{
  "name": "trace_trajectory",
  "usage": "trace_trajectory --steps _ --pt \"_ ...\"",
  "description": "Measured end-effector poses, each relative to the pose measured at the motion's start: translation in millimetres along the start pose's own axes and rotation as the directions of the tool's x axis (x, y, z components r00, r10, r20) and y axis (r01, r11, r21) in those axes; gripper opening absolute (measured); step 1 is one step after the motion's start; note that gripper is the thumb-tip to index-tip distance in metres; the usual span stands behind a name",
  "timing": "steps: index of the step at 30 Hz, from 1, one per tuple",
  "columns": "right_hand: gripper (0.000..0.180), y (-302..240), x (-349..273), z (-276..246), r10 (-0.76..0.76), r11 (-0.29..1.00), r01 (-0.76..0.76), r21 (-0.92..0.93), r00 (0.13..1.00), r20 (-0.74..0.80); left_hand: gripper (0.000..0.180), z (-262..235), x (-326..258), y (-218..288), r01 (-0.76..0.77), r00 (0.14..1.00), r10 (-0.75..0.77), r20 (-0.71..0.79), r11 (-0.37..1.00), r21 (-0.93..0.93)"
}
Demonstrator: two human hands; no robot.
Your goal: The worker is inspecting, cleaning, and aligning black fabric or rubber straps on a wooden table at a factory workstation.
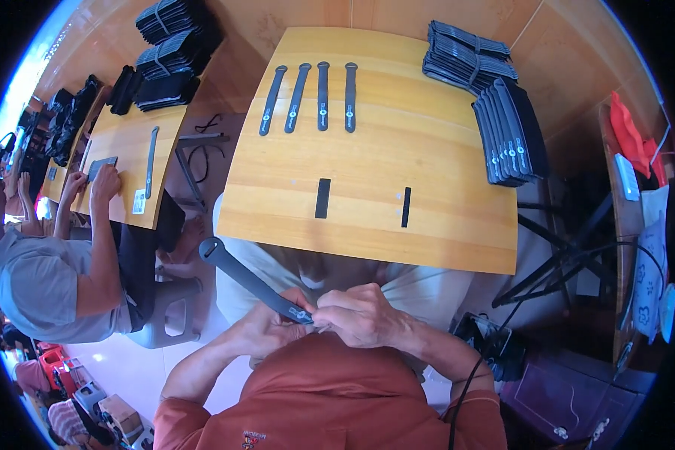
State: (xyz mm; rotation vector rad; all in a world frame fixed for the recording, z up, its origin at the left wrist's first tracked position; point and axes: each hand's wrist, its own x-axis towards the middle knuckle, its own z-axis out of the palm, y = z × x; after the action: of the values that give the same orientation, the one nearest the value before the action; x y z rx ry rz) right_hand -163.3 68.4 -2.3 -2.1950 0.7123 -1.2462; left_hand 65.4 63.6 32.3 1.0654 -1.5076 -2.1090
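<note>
Both our hands meet near our chest: left hand (266, 324) and right hand (360, 315) pinch one dark strap (244, 277), angled up-left. Four similar straps (309, 97) lie on the far worktop (427, 150).

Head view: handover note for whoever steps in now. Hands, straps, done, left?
Left hand and right hand both grip one end of a dark strap close to the chest; its other end sticks up to the left.
Four finished-looking straps lie in a row at the far side of the wooden table.
Two short black pieces lie near the front edge.
Black stacks sit far right.
Left: the held strap.
</note>
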Motion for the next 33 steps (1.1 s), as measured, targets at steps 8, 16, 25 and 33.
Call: trace_trajectory --steps 8,16,25,33 --pt "0.021 0.4 13.0 -11.6 -0.028 0.998 0.027 -0.065 0.999 -0.017 0.018 -3.6 -2.7 0.9 0.037 0.999 -0.038 0.015 0.998 0.051" --pt "0.018 -0.1 11.8 3.2 0.122 0.989 -0.124 0.076 0.992 0.021 0.016 -2.7 2.5 -13.0 0.003 1.000 -0.007 -0.027 0.993 -0.122" --pt "0.024 0.9 5.5 15.5 0.119 0.981 -0.110 0.162 0.992 -0.047 0.017 8.7 1.4 -19.3 -0.077 0.981 0.049 -0.188 0.986 -0.146" --pt "0.011 6.0 26.7 -37.1 0.002 1.000 -0.002 -0.012 1.000 -0.020 0.018 14.6 -4.0 1.3 -0.036 0.994 0.021 -0.107 0.989 -0.141"
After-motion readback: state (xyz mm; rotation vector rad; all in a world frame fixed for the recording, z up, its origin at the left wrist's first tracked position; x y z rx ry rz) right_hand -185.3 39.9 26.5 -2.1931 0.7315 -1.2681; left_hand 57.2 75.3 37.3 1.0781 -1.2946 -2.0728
